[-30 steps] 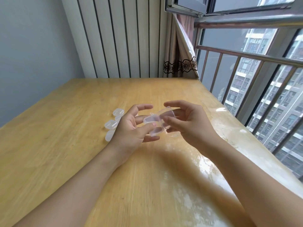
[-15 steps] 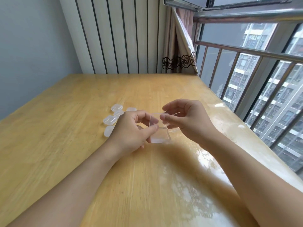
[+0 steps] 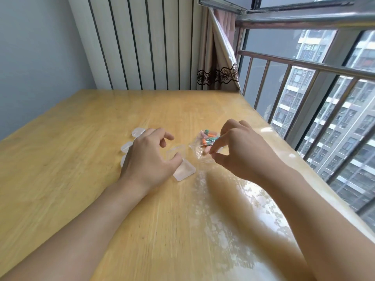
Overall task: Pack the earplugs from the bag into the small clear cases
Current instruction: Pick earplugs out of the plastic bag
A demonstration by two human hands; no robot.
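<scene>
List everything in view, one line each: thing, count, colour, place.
open case: one, clear, on the table beside the left thumb
closed cases: at least three, clear, partly hidden behind the left hand
bag: one, clear, on the table holding orange, green and pink earplugs
table: one, light wood
curtain: one, beige with dark lace band, far corner
left hand: on the open case
right hand: fingers at the bag
</scene>
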